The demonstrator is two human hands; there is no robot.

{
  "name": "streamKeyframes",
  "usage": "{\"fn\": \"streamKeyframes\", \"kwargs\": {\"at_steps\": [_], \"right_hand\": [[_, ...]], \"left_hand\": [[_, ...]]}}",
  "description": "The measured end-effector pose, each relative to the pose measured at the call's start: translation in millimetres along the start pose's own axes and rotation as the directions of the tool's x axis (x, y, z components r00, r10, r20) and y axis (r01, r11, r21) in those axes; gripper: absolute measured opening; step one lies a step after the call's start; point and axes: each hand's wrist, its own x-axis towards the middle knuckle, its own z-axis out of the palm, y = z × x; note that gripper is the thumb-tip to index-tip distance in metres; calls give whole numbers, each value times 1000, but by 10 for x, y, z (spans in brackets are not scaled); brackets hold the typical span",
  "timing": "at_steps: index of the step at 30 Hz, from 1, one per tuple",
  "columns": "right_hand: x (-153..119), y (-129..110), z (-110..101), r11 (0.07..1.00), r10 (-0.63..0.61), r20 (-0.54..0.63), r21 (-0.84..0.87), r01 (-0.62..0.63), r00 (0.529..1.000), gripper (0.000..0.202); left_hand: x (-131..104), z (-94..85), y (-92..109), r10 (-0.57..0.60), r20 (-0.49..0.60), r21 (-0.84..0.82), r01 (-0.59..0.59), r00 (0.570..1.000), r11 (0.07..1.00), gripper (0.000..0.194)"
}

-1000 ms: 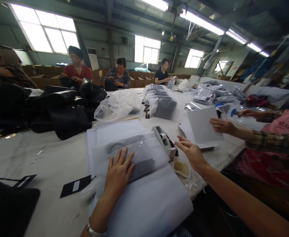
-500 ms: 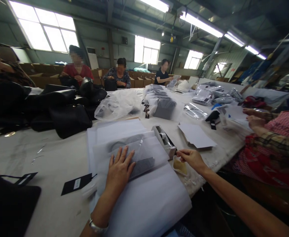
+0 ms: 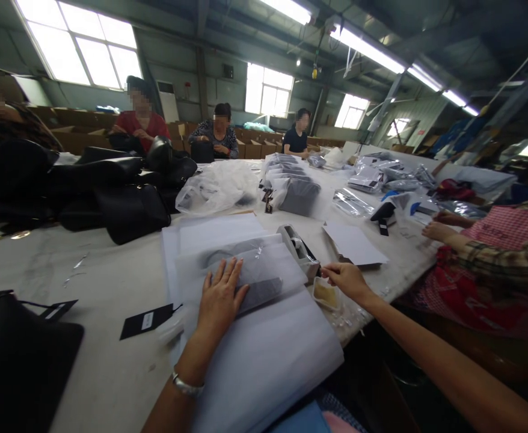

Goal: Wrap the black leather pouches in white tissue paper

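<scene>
My left hand (image 3: pixel 220 299) lies flat, fingers spread, on a dark item wrapped in thin white tissue paper (image 3: pixel 255 282), pressing the fold down on a stack of white sheets (image 3: pixel 264 355). My right hand (image 3: pixel 346 280) is at the front end of a tape dispenser (image 3: pixel 299 251), fingertips pinched together at its cutter; I cannot make out tape between them. A small shallow tray (image 3: pixel 326 293) with a yellowish pad sits just below that hand.
Black handbags (image 3: pixel 124 207) are heaped at the left, and a black bag (image 3: pixel 15 361) lies at the near left beside black tags (image 3: pixel 147 320). Plastic-bagged items (image 3: pixel 297 195) are stacked in the middle. A co-worker in plaid sleeves (image 3: pixel 494 252) sits at the right; other people sit along the far side.
My right hand came down from mid-air to the front of the tape dispenser and closed its fingers. The co-worker at the right put down a white sheet and drew the hands back.
</scene>
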Motion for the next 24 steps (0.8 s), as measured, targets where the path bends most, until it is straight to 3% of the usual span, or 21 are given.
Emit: {"fn": "streamKeyframes", "kwargs": {"at_steps": [5,7,10,13,15,17,20,22,24], "right_hand": [[-200,21,-158,989,-73,-78,-133,62,994,30],[-271,-14,-281,964,-190,-109,-206,165,976,32],[-311,-168,-448,872,-413,-35,-305,384,910,31],[-263,-447,-493,801,-511,115,-295,521,852,27],[-197,-695,-435,756,-572,229,-228,614,788,24],[-121,-980,-321,702,-645,329,-104,705,690,24],[-16,-1414,-93,634,-741,390,140,760,546,22],[27,-1650,75,621,-770,400,297,725,497,19],[34,-1811,249,655,-755,429,472,589,496,17]], "left_hand": [[-7,-9,10,-1,-9,-17,1,1000,1000,60],[-6,-11,14,-5,-10,-30,5,1000,1000,60],[6,-32,-7,-23,-21,-75,22,1000,997,62],[32,-72,-83,-70,-39,-158,64,997,985,57],[48,-95,-162,-130,-43,-223,117,991,968,53],[56,-108,-251,-183,-44,-275,164,982,947,51],[48,-106,-369,-238,-54,-324,208,970,923,50],[34,-96,-426,-260,-66,-367,219,963,904,49],[20,-85,-464,-268,-78,-417,212,960,884,48]]}}
